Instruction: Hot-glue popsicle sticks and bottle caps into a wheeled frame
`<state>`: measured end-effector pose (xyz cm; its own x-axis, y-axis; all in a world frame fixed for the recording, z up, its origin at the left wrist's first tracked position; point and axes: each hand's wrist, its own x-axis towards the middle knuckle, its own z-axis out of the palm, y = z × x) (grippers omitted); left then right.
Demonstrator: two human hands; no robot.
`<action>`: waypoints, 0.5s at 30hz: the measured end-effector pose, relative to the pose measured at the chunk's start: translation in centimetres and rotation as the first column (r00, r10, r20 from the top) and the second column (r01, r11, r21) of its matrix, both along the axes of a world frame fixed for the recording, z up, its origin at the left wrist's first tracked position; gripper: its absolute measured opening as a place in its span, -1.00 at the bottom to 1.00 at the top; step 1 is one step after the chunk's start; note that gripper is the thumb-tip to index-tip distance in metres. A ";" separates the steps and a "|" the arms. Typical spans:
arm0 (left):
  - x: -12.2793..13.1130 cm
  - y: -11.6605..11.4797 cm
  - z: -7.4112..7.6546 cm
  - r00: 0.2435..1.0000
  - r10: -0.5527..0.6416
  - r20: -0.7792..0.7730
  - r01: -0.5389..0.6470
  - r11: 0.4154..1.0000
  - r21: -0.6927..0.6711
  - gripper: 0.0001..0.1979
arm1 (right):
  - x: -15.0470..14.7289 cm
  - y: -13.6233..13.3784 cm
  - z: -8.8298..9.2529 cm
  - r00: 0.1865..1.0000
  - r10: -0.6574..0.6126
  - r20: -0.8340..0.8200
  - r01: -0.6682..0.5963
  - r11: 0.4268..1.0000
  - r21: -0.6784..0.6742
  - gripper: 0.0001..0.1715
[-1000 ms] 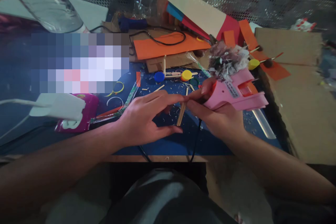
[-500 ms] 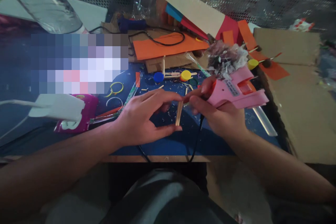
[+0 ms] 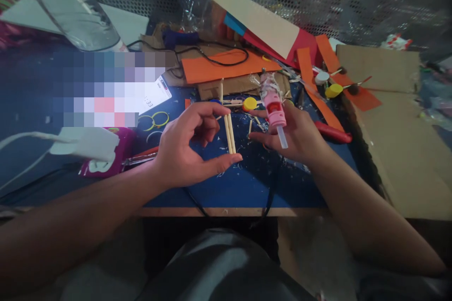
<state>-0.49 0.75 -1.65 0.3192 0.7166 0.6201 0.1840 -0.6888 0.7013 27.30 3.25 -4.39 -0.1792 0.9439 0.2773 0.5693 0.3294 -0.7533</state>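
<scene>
My left hand (image 3: 187,148) pinches two thin wooden sticks (image 3: 229,132) side by side between thumb and forefinger, held upright over the blue mat (image 3: 247,183). My right hand (image 3: 300,134) is wrapped round a pink glue gun (image 3: 273,106), whose clear glue stick (image 3: 282,137) points back toward me and whose nozzle faces away. The gun sits a little to the right of the sticks, apart from them. Its black cord (image 3: 270,193) runs off the table's front edge.
Orange paper strips (image 3: 215,67), cardboard sheets (image 3: 381,63), yellow bottle caps (image 3: 250,102), a red-handled tool (image 3: 334,134) and stick scraps litter the far side. A white charger (image 3: 84,143) on a magenta packet lies at left, a clear bottle (image 3: 74,9) behind it.
My right hand has swung the glue gun from sideways to pointing away and drawn it off the sticks. My left hand has raised the sticks, which now show as two side by side.
</scene>
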 end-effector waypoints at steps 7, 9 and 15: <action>0.1 -0.2 0.1 1.000 -0.002 0.001 0.002 1.000 0.002 -0.36 | 0.1 -0.2 1.0 0.995 0.064 0.074 -0.062 0.998 -0.030 -0.20; 0.1 -0.2 0.1 1.000 -0.017 -0.001 0.017 1.000 0.001 -0.36 | 0.2 -0.3 1.1 0.997 0.066 0.045 -0.065 0.997 -0.030 -0.23; 0.1 -0.3 0.3 0.997 -0.068 -0.028 0.068 0.998 0.001 -0.35 | 0.3 -0.1 0.4 0.995 0.079 -0.069 -0.083 0.994 -0.064 -0.23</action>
